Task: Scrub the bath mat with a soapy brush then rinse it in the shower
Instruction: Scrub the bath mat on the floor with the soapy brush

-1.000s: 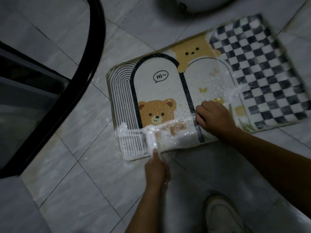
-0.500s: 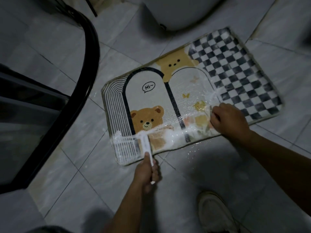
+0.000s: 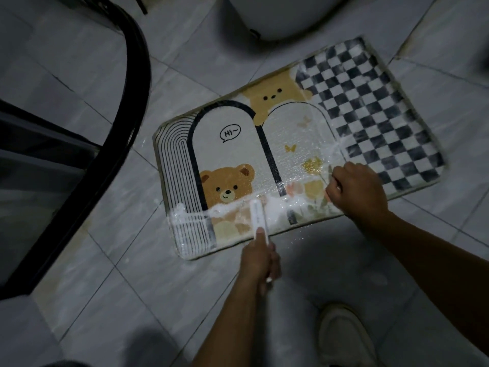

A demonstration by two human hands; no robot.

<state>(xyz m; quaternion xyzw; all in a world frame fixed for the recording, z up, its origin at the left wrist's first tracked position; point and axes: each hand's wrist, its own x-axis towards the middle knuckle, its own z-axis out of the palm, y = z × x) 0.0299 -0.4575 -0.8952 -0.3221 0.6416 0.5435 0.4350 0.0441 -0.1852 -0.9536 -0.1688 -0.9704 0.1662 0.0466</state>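
Note:
The bath mat (image 3: 230,154) lies flat on the tiled floor, printed with bears, arches and a black-and-white check. White soap foam (image 3: 190,213) runs in a band across its near part. My left hand (image 3: 260,258) grips the handle of a white brush (image 3: 258,215), forefinger laid along it. The brush head sits on the mat by the lower bear, at the foam line. My right hand (image 3: 357,192) is curled into a fist and rests on the mat over the flower print, near the front edge. Nothing shows inside that fist.
A curved black shower frame (image 3: 132,102) with dark glass stands left of the mat. A white toilet base (image 3: 277,17) sits just beyond the mat's far edge. My light shoe (image 3: 344,335) is on the tiles at the bottom. Wet specks dot the floor by the mat's front edge.
My right fist has slid right along the mat, from the dark centre stripe to the flower print. The brush stays near the lower bear. The view has shifted, showing the mat farther right.

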